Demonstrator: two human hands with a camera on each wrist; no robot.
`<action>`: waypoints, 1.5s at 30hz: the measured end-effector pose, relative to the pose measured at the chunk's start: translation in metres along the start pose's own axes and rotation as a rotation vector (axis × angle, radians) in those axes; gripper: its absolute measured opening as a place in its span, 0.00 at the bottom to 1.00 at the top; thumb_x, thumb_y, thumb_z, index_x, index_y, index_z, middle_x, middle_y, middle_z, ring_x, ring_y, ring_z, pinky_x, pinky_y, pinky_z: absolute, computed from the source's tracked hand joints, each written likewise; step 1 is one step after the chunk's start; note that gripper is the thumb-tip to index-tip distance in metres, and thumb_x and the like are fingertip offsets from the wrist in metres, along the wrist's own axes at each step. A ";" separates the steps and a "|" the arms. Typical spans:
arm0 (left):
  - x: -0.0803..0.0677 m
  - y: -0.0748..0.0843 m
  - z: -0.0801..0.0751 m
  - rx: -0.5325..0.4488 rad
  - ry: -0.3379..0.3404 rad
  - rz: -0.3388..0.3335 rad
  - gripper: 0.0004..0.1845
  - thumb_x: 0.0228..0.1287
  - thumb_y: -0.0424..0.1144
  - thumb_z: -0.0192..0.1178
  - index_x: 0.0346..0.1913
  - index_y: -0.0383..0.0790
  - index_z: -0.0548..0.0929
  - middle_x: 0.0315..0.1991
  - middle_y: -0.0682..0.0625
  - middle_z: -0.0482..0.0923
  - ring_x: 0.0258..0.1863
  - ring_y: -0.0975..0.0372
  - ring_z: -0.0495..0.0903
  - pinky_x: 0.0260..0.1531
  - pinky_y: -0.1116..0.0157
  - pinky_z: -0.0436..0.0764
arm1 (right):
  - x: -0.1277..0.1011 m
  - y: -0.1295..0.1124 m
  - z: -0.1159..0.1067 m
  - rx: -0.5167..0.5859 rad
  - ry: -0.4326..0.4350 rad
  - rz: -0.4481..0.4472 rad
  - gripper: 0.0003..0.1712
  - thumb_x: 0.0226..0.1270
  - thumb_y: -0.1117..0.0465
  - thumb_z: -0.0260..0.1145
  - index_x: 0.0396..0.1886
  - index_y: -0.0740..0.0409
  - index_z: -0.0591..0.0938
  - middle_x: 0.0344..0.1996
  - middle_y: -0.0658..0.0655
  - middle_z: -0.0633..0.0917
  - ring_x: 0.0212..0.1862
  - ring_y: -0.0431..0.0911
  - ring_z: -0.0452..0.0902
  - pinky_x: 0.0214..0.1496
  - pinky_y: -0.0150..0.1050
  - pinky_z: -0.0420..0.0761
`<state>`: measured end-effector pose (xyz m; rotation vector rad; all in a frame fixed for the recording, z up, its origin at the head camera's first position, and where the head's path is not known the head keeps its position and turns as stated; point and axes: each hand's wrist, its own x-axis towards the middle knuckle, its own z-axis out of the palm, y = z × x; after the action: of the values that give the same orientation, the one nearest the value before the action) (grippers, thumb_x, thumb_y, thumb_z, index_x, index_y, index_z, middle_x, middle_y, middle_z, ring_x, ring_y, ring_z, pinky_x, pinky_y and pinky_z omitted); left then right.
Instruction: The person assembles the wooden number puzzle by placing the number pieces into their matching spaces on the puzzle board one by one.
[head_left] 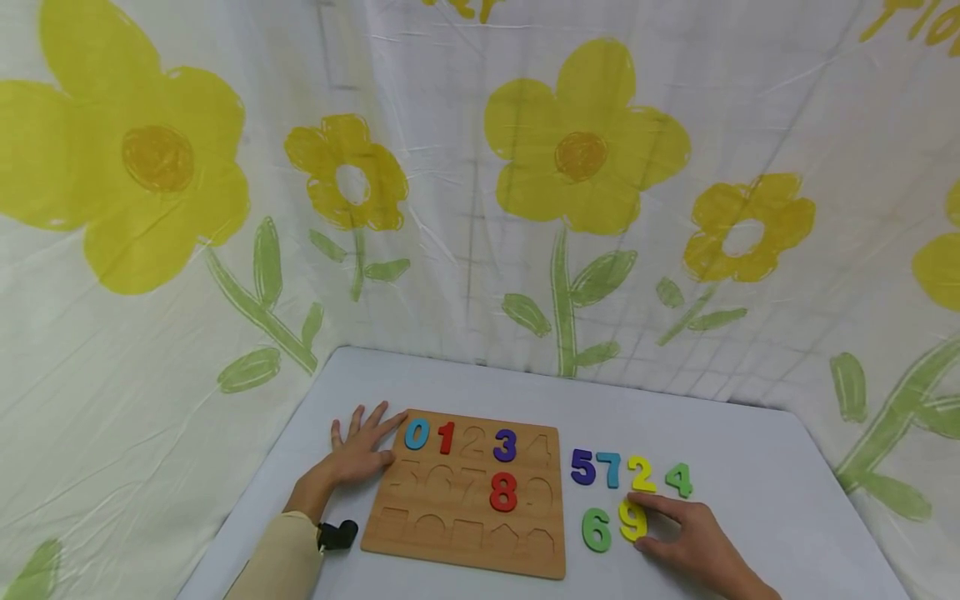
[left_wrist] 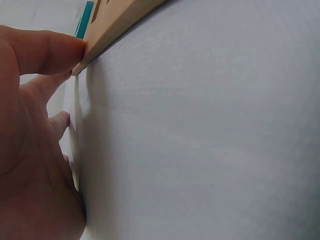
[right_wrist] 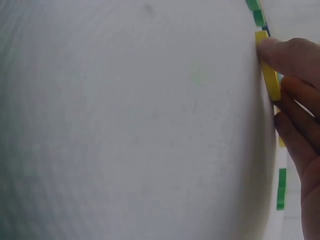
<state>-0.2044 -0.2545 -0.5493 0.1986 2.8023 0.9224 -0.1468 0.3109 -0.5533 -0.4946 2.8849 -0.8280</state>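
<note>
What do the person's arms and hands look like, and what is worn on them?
Both hands are bare, with no gloves or rings visible. The left arm wears a long beige sleeve, and a small black device sits at its wrist. The right hand shows a bare wrist; no sleeve is visible there.

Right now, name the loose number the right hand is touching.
The yellow 9: the right hand pinches it. The 5, 7, 2, 4 and 6 lie untouched.
</note>
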 end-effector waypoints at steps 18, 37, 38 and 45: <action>0.000 -0.001 0.001 -0.024 0.019 0.016 0.40 0.69 0.39 0.59 0.85 0.49 0.68 0.89 0.32 0.47 0.86 0.28 0.32 0.74 0.24 0.20 | 0.006 -0.040 -0.035 -0.060 0.145 -0.137 0.34 0.54 0.57 0.88 0.63 0.44 0.91 0.57 0.42 0.93 0.56 0.45 0.92 0.57 0.43 0.91; 0.003 -0.001 0.000 0.022 -0.014 -0.014 0.41 0.70 0.39 0.61 0.86 0.48 0.67 0.90 0.34 0.45 0.87 0.29 0.31 0.74 0.23 0.22 | 0.051 -0.086 -0.009 0.024 0.011 -0.286 0.33 0.62 0.52 0.84 0.67 0.49 0.88 0.60 0.43 0.92 0.59 0.46 0.90 0.60 0.48 0.90; 0.003 -0.002 0.000 0.022 -0.013 -0.013 0.41 0.70 0.39 0.61 0.86 0.48 0.67 0.90 0.34 0.45 0.87 0.29 0.31 0.74 0.23 0.22 | 0.053 -0.088 -0.006 0.027 0.001 -0.280 0.33 0.63 0.52 0.84 0.67 0.49 0.88 0.60 0.43 0.92 0.60 0.46 0.90 0.61 0.48 0.89; 0.002 0.000 0.000 0.011 -0.011 -0.015 0.41 0.70 0.39 0.61 0.86 0.49 0.67 0.90 0.35 0.45 0.87 0.29 0.30 0.74 0.23 0.21 | 0.062 -0.096 0.013 0.090 -0.065 -0.269 0.31 0.63 0.54 0.84 0.67 0.51 0.88 0.63 0.46 0.91 0.64 0.48 0.88 0.64 0.52 0.88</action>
<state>-0.2061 -0.2543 -0.5490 0.1834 2.7954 0.8996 -0.1760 0.2067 -0.5139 -0.8949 2.7446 -0.9520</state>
